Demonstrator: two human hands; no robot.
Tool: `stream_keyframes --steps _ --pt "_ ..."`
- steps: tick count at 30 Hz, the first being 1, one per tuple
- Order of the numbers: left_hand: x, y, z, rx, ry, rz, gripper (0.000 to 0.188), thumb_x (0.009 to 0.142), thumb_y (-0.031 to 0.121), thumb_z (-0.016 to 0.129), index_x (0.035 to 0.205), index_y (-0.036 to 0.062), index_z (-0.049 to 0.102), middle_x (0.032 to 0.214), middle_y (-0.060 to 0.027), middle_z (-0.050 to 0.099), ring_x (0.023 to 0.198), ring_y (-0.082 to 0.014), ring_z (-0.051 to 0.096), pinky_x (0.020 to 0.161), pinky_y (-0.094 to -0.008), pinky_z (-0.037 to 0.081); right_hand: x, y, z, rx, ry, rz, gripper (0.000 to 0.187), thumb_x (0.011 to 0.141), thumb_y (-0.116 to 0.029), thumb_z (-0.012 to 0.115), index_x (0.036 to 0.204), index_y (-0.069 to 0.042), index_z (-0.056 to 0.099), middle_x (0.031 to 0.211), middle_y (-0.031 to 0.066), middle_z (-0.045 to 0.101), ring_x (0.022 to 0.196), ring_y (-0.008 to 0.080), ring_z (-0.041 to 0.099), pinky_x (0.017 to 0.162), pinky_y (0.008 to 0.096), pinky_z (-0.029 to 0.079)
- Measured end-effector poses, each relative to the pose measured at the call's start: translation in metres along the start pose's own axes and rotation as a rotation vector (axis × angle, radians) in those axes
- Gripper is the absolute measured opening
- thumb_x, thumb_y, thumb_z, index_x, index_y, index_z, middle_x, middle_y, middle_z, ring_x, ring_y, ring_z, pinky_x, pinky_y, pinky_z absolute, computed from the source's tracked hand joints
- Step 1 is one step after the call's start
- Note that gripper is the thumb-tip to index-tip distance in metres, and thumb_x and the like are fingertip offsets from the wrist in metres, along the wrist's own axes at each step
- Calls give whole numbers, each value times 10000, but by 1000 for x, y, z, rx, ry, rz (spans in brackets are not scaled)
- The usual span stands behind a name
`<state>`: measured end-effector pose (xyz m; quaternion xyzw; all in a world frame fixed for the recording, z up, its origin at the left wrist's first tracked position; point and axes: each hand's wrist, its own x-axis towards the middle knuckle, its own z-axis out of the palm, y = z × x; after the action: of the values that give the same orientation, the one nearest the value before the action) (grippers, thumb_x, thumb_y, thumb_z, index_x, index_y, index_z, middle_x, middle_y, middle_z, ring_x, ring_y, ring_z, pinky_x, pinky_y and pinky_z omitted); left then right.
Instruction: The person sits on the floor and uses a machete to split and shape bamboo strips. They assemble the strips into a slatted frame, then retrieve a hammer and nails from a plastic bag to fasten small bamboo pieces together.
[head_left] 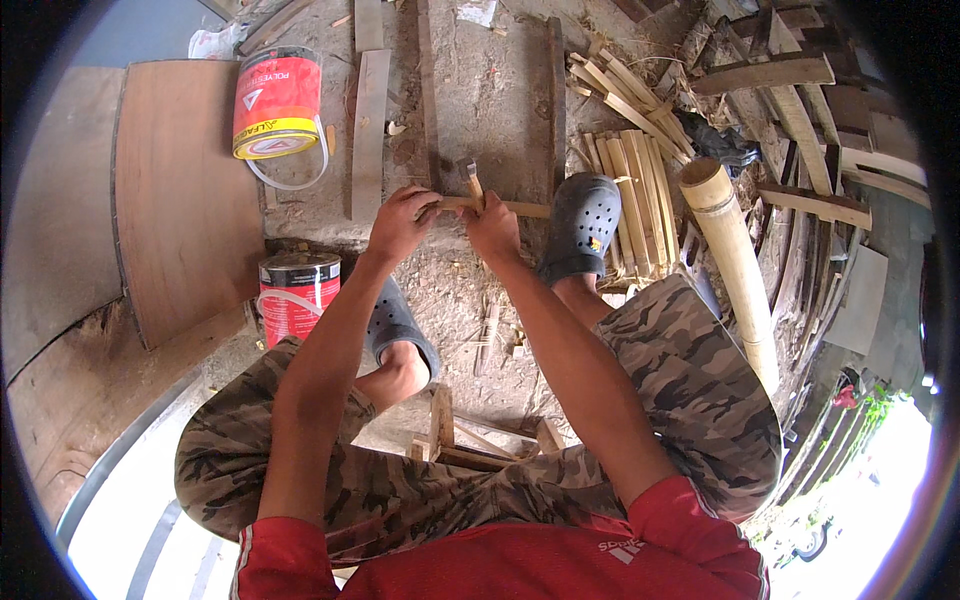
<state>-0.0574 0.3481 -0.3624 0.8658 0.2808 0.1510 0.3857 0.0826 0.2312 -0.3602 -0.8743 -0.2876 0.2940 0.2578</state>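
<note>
Both hands are in front of me, above the ground between my feet. My left hand (402, 225) grips the left end of a thin wooden strip (528, 209) that lies crosswise. The strip runs behind my right hand toward my right shoe. My right hand (493, 230) is closed around a small tool (474, 182) with a pale wooden handle and a greyish metal end pointing away from me. Its exact kind is too small to tell. The fingers of my right hand are also at the strip; whether they grip it is hidden.
Two red paint cans (281, 105) (300, 292) stand at left beside plywood sheets (185, 190). Long boards (369, 130) lie ahead. At right are bundled wooden strips (634, 200), a thick bamboo pole (735, 270) and stacked scrap wood (812, 120). My clogs (583, 225) flank the work spot.
</note>
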Motion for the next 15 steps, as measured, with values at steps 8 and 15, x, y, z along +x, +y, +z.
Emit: stream_keyframes --steps 8,15 --pt "-11 2 15 51 207 2 192 873 195 680 1016 68 702 977 -140 706 886 -332 678 768 -388 546 1 -4 1 -38 7 6 420 835 -365 733 937 2 556 840 259 652 846 437 657 679 516 486" --pt "-18 3 26 9 306 -73 155 866 143 677 1001 73 707 969 -137 711 887 -307 688 762 -375 553 0 -6 -1 -36 -33 48 420 837 -364 730 958 3 568 835 243 657 854 426 660 696 514 497"
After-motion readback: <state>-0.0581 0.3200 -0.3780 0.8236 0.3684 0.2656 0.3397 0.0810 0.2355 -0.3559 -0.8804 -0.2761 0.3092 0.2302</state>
